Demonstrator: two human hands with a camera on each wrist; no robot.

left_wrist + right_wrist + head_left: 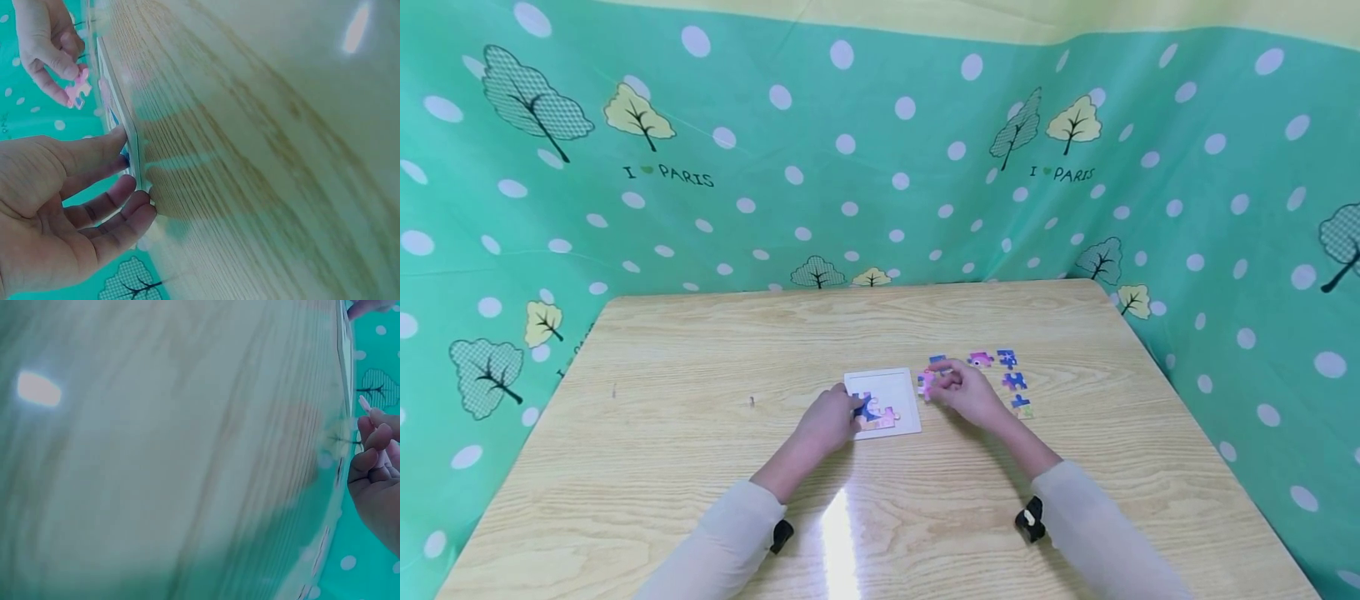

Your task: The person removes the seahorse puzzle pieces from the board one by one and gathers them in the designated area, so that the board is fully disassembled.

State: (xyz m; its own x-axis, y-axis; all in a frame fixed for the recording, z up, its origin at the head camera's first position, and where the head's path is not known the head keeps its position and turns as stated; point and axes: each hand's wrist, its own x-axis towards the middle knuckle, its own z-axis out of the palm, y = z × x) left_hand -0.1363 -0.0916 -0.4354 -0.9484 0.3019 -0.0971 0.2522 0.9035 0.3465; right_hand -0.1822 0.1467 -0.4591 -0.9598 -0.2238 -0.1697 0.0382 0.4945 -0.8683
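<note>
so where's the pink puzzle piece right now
In the head view the pink puzzle piece is pinched in the right hand, just right of the white puzzle tray, left of the loose pieces.

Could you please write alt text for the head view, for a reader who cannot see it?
A person's left hand rests on a white puzzle tray on a wooden table, while the right hand pinches a pink puzzle piece beside it. More loose pieces lie to the right, before a green polka-dot backdrop.

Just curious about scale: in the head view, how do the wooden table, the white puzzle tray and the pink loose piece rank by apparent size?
1. wooden table
2. white puzzle tray
3. pink loose piece
</note>
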